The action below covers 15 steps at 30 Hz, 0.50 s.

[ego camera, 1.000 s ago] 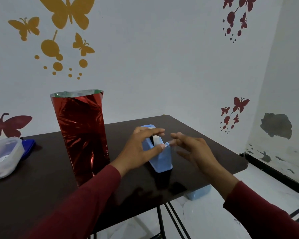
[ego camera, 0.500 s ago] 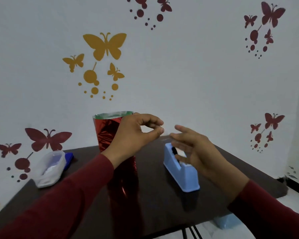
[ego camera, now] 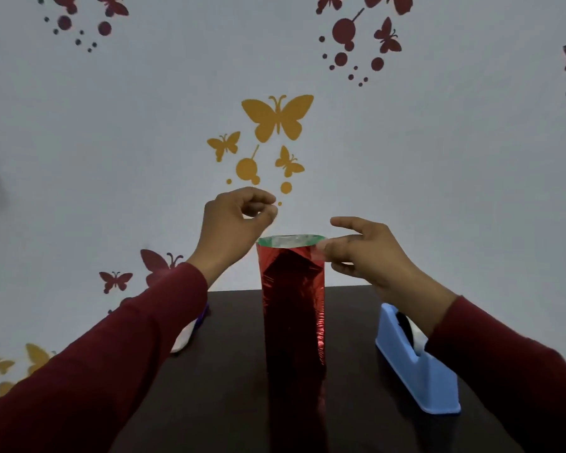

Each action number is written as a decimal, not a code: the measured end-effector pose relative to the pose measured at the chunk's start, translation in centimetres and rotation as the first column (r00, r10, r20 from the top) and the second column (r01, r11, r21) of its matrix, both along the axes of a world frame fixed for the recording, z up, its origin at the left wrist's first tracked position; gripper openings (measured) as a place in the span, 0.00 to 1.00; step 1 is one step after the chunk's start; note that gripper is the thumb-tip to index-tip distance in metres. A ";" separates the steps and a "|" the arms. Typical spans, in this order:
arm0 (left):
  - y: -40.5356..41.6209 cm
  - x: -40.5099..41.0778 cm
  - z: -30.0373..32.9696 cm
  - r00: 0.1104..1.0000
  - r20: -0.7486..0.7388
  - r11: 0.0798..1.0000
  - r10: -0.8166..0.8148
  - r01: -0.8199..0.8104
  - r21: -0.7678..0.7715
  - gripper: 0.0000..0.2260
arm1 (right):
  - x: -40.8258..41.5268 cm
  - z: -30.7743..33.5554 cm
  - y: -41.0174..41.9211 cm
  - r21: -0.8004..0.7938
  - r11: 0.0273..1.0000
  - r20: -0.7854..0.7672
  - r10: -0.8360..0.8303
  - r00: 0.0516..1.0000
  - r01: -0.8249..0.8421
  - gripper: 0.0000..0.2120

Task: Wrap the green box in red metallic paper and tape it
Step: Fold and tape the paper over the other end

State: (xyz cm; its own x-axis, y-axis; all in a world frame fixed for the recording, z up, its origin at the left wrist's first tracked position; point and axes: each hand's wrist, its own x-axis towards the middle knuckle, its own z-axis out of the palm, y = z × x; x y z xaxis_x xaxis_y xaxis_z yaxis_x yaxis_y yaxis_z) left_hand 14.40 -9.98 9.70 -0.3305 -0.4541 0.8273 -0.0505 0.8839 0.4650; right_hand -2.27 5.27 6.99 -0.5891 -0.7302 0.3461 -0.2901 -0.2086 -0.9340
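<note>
From the head camera, the box wrapped in red paper (ego camera: 293,308) stands upright near the middle of the dark table (ego camera: 229,387). The shiny red paper rises as a tall tube. Its top rim is open and shows a silvery-green inside. The green box itself is hidden inside the paper, so I cannot tell how high it reaches.

The left hand (ego camera: 234,223) is raised above and to the left of the tube's top, clear of it. Thumb and forefinger are pressed together in a pinch and the other fingers are curled in. Whether there is a bit of clear tape between them I cannot tell; nothing plainly shows there.

The right hand (ego camera: 363,253) is at the right side of the tube's rim. Its forefinger is stretched out above, and the thumb and lower fingers meet at the top right corner of the paper. A pale, glossy strip seems to sit there, perhaps tape, but it is too blurred to be certain. The fingertips appear to touch the paper's edge.

Both arms are in dark red sleeves (ego camera: 118,364). A light blue tape dispenser (ego camera: 415,371) sits on the table to the right, well apart from the tube and partly behind the right forearm. At the left, a whitish container (ego camera: 185,338) peeks out from behind the left sleeve. The wall (ego camera: 438,158) behind carries yellow and dark red butterfly stickers.
</note>
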 end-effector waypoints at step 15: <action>-5.3 -2.2 -7.6 0.961 0.051 0.710 -0.271 0.164 0.684 0.06 | -1.0 3.9 -6.3 0.069 0.997 0.037 -0.021 0.999 0.019 0.33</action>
